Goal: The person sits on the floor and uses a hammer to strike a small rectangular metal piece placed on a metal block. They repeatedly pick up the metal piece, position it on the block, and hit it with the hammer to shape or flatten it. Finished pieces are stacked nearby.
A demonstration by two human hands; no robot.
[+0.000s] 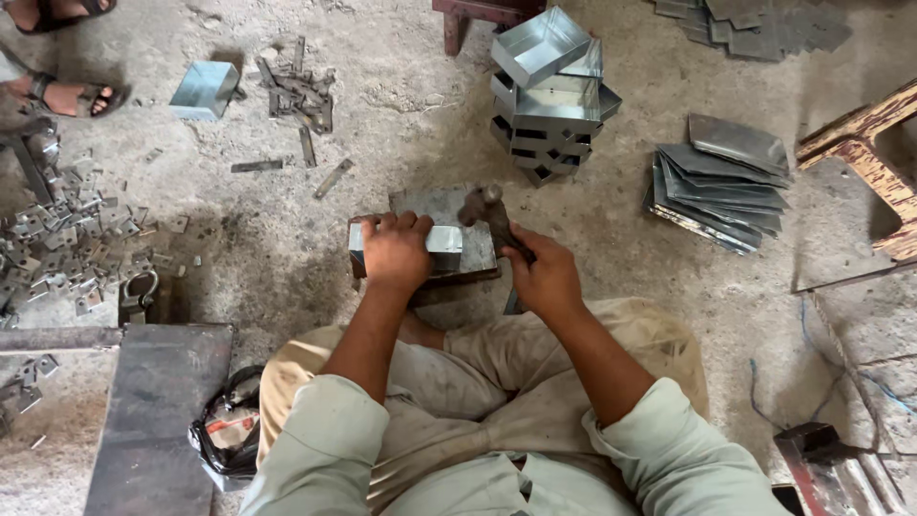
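My left hand (395, 250) grips a small folded sheet-metal box (445, 246) that lies on a flat steel block (437, 206) on the concrete floor. My right hand (543, 274) is closed around the handle of a hammer (485, 210), whose head hangs just above the right end of the box. I sit cross-legged right behind the block.
A stack of finished metal boxes (549, 91) stands behind the block. Flat cut sheets (723, 182) lie to the right, another pile (755, 24) at the top. One lone box (203, 89), metal scraps (298, 91) and small brackets (67, 239) lie left. Another person's sandalled feet (67, 96) are top left.
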